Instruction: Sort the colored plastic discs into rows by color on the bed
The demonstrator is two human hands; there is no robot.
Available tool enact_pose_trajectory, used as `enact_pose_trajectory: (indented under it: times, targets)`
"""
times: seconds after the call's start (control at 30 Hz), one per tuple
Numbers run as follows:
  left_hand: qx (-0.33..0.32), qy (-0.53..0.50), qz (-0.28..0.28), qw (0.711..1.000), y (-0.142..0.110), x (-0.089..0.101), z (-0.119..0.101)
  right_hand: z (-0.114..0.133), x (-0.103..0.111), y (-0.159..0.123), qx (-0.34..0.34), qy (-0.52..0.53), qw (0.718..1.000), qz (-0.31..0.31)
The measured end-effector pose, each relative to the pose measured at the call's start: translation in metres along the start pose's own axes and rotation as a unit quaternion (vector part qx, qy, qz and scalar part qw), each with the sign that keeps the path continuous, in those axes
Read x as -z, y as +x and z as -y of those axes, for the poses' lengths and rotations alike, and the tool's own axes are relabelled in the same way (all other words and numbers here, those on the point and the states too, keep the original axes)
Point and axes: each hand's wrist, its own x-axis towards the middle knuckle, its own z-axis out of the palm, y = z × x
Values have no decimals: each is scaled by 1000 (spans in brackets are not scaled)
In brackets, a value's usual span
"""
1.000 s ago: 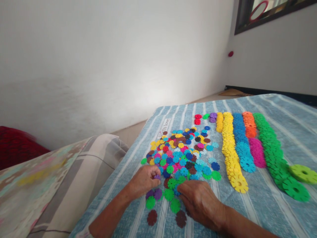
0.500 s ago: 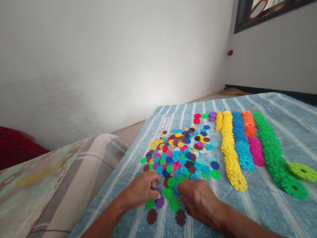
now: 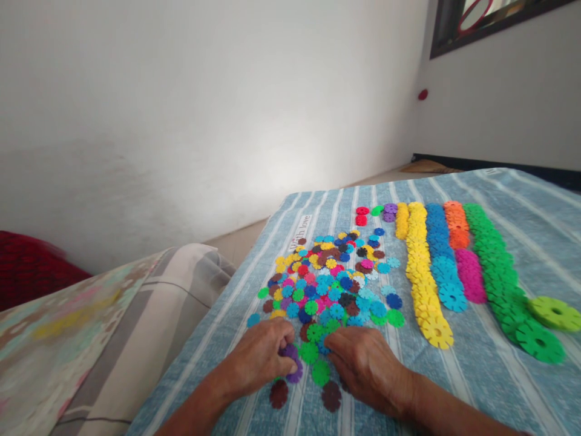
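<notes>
1. Centrally, a loose heap of mixed-colour plastic snowflake discs (image 3: 320,281) lies on a blue-and-white striped bedcover (image 3: 540,209), with most discs flat and many overlapping.
2. Left hand (image 3: 256,357): curled, fingers together, over a small cluster of purple discs (image 3: 293,363) at the heap's near edge. Whether these discs are gripped or only covered cannot be told.
3. Right hand (image 3: 367,375): just beside the left hand but apart from it, fingers lowered onto the near edge of the heap, with the fingertips (image 3: 330,347) at a blue disc (image 3: 323,346). No clear grip shows.
4. Arranged portion: to the right of the heap, long single-colour rows run side by side: yellow (image 3: 422,278), blue (image 3: 442,260), orange (image 3: 458,227), magenta (image 3: 471,277) and green (image 3: 497,272).
5. Remaining portion: the far larger share of loose discs is still mixed, including scattered green and maroon discs (image 3: 278,393) near the hands, while short red discs (image 3: 361,215) start a further group beyond the heap.
</notes>
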Motion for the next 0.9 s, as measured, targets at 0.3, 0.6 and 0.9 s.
enact_pose_trajectory:
  times: [0.3, 0.6, 0.9]
  targets:
    - [6, -16, 3, 1000, -3, -1, -3, 0, 0, 0, -5, 2, 1000, 5]
    - [7, -53, 6, 999, -7, -3, -3, 1, 1, 0, -2, 17, 1000, -3]
    - [1, -129, 31, 991, -9, -8, -4, 0, 0, 0, 0, 17, 1000, -6]
